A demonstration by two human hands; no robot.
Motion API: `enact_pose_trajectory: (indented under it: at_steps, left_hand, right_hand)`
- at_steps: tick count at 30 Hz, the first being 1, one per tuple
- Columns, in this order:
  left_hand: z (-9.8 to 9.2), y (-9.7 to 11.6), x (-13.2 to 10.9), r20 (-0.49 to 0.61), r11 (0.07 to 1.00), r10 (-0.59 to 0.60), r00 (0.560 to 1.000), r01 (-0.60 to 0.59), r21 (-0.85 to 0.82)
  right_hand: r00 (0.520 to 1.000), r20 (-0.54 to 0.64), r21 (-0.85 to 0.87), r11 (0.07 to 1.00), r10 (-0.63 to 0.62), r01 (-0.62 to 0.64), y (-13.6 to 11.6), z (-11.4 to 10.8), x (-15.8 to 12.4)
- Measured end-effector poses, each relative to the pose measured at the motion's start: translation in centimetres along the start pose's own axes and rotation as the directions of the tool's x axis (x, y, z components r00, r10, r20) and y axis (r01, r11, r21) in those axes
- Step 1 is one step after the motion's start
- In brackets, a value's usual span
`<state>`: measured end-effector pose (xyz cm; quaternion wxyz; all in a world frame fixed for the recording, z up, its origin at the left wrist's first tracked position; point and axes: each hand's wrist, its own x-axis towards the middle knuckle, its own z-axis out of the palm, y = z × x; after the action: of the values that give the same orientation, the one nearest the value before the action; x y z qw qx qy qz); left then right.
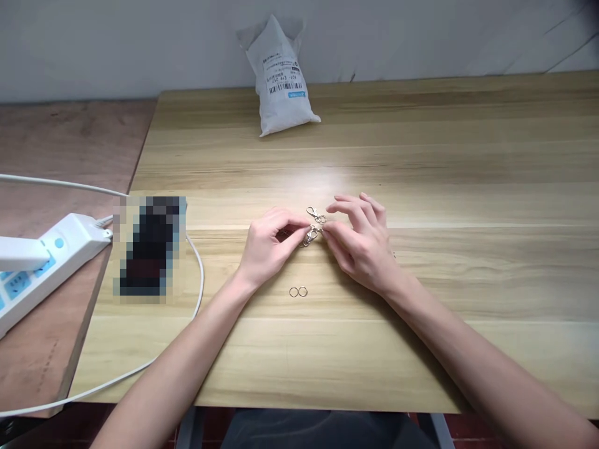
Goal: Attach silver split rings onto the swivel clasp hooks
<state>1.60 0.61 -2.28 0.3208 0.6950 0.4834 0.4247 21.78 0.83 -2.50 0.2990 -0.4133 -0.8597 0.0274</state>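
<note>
Over the middle of the table, my left hand (270, 242) pinches a small silver lobster clasp (309, 236) between thumb and forefinger. My right hand (362, 243) meets it from the other side, thumb and forefinger closed on a tiny metal piece at the clasp's end, too small to make out; its other fingers are raised and curled. Just beyond the fingertips lies another silver lobster clasp (312, 212) with a ring on it. Nearer to me, two thin metal rings (298, 292) lie side by side on the wood.
A white plastic parcel (283, 87) with a printed label stands at the table's back by the wall. To the left are a blurred-out dark device (148, 246), a white power strip (60, 255) and a white cable (200, 268) curving across the table (491, 218).
</note>
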Motion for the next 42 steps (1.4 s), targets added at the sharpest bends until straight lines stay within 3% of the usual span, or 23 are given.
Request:
enact_pose_trajectory:
  at_steps: [8, 18, 24, 30, 36, 42]
  left_hand:
    - [0.0, 0.0, -0.2, -0.036, 1.000, 0.005, 0.999, -0.004, 0.025]
    - [-0.3, 0.2, 0.2, -0.132, 0.962, 0.115, 0.985, -0.077, 0.263]
    - [-0.4, 0.4, 0.0, -0.029, 0.959, 0.190, 0.981, -0.180, 0.219]
    - [-0.5, 0.6, 0.0, 0.075, 0.960, 0.235, 0.969, -0.244, 0.141]
    - [-0.5, 0.6, -0.3, 0.106, 0.955, 0.256, 0.961, -0.268, 0.127]
    - [-0.4, 0.9, -0.4, 0.105, 0.959, 0.261, 0.960, -0.270, 0.088]
  right_hand:
    - [0.995, -0.097, 0.012, 1.000, 0.026, -0.025, 0.0, -0.2, 0.2]
    - [0.994, -0.109, 0.067, 0.998, -0.003, 0.011, 0.4, -0.6, -0.1]
    - [0.999, 0.051, 0.168, 0.986, 0.014, -0.023, 0.0, -0.8, 0.0]
    - [0.986, 0.169, 0.445, 0.892, 0.004, -0.080, 0.4, -1.8, 0.2]
    - [0.952, 0.301, 0.471, 0.875, -0.044, -0.109, 0.7, -2.1, 0.0]
    - [0.935, 0.352, 0.526, 0.836, -0.045, -0.158, 0.3, -2.3, 0.1]
